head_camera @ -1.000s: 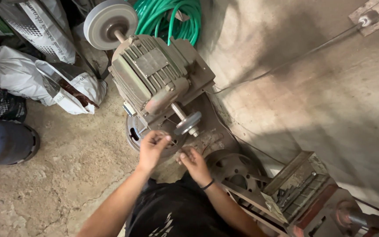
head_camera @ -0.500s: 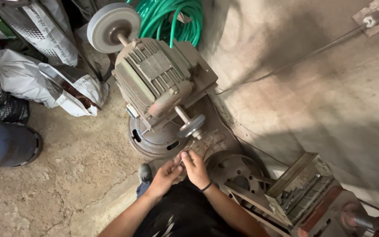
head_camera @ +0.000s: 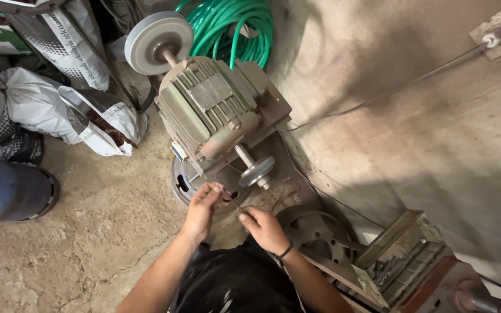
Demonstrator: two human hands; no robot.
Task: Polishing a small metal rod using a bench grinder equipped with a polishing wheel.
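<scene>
Your left hand [head_camera: 203, 204] and right hand [head_camera: 265, 229] are close together just below the near end of the bench grinder motor [head_camera: 213, 110], low in front of its base. Between them runs a thin dark rod-like piece [head_camera: 234, 206], too small to name for sure; your left fingers are curled and pinched around its upper end, and your right hand is closed around its lower end, thumb on top. A dark band sits on your right wrist.

Just above your right hand, the small metal wheel [head_camera: 256, 171] on the near shaft overhangs the work, its rim near your knuckles but not touching. The round perforated base [head_camera: 182, 184] sits directly behind your left fingers. The far shaft carries a large grey grinding wheel [head_camera: 158, 42], well apart from both hands.

To your right the room is tight: a rusty round casting [head_camera: 320, 235] lies beside your right wrist, and a metal frame with slats [head_camera: 401, 261] stands beyond it against the concrete wall [head_camera: 424, 116]. To your left the concrete floor [head_camera: 88, 232] is open as far as the white sacks [head_camera: 59, 113] and a dark rounded container [head_camera: 7, 191]. A coiled green hose [head_camera: 233, 26] lies behind the motor.
</scene>
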